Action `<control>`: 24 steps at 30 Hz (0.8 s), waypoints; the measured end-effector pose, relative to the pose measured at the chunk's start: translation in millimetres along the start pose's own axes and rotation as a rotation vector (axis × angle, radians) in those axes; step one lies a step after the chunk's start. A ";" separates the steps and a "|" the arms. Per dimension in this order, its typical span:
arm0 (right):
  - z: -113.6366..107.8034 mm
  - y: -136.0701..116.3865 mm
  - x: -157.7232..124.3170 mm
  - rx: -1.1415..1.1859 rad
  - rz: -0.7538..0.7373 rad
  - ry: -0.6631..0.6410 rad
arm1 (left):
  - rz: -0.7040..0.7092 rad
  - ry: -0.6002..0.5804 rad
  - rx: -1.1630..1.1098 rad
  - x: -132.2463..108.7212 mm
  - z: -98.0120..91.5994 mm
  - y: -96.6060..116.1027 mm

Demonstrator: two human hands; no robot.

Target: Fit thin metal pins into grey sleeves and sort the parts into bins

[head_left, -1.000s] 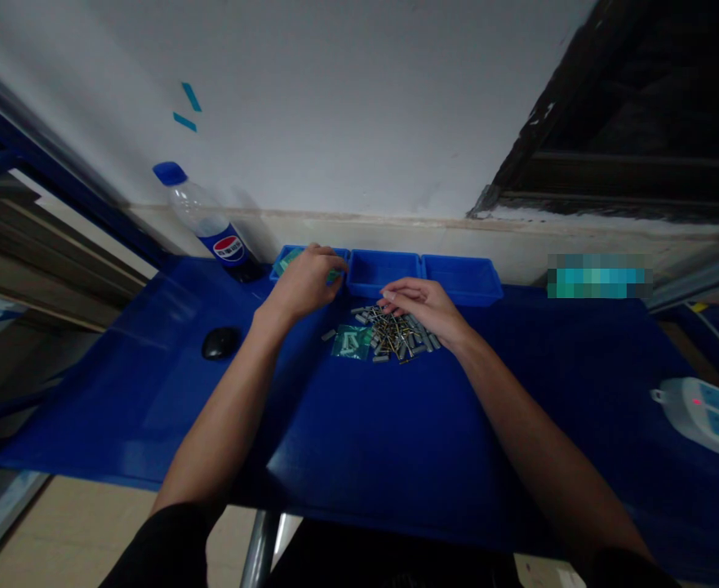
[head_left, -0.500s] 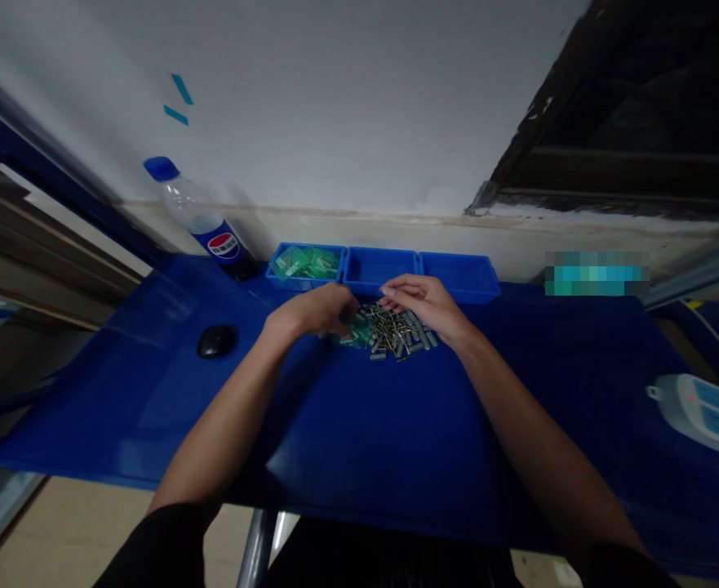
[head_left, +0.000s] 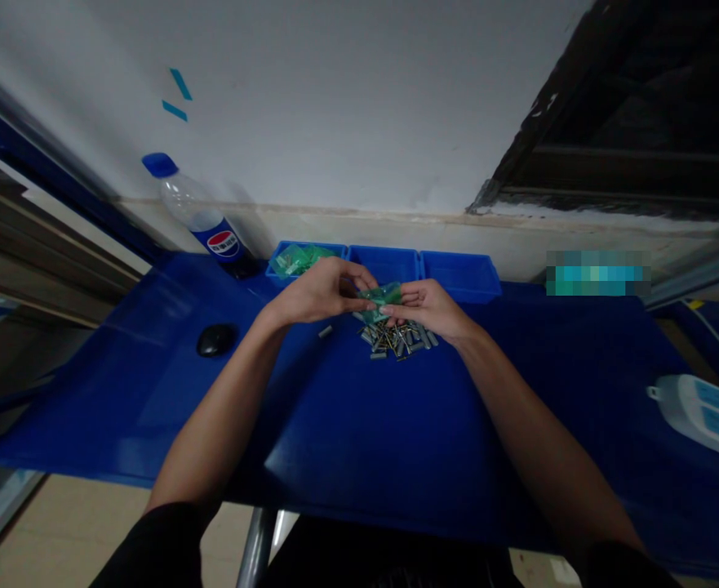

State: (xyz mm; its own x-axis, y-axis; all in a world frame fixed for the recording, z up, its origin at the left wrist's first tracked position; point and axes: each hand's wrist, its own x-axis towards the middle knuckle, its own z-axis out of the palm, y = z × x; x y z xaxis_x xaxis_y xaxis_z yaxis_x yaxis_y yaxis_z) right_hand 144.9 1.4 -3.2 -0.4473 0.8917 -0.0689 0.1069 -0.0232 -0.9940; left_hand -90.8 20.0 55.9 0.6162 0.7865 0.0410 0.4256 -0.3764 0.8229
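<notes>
My left hand (head_left: 317, 291) and my right hand (head_left: 428, 308) both pinch a small green plastic bag (head_left: 383, 295), held between them just above the blue table (head_left: 359, 425). Right below lies a pile of small grey and brass metal parts (head_left: 396, 337). One loose grey part (head_left: 326, 331) rests left of the pile. Behind my hands stand three blue bins; the left bin (head_left: 291, 263) holds several green bags, the middle bin (head_left: 387, 263) and right bin (head_left: 460, 276) show no contents.
A cola bottle (head_left: 203, 219) with a blue cap leans at the back left. A black mouse (head_left: 215, 339) lies on the table's left side. A white power strip (head_left: 705, 406) sits at the right edge. A white wall rises behind the bins.
My left hand drew back from the left bin to the pile, took the green bag off the table and lifted it. My right hand rose from the pile to pinch the bag's other side.
</notes>
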 end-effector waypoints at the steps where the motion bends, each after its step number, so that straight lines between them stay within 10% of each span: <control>1: 0.6 -0.4 0.1 0.005 -0.002 0.010 | 0.005 0.014 0.002 -1.5 -2.4 0.6; 10: -1.6 -2.4 0.1 0.017 -0.009 0.087 | -0.037 0.690 0.471 -16.3 -46.1 -23.6; 16: -1.9 -4.1 -0.5 0.014 -0.012 0.069 | -0.101 0.285 0.843 -12.1 -38.6 -47.5; 24: -1.8 -8.0 -1.4 0.025 -0.008 0.071 | -0.238 0.244 0.990 -12.5 -15.6 -38.7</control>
State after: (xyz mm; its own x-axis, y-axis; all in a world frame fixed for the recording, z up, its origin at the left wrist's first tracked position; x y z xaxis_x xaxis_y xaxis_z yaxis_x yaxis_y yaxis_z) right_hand 146.3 1.2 5.0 -0.3839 0.9217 -0.0552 0.0809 -0.0259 -0.9964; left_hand -125.3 32.3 32.4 0.3416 0.9289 0.1428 0.9387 -0.3448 -0.0023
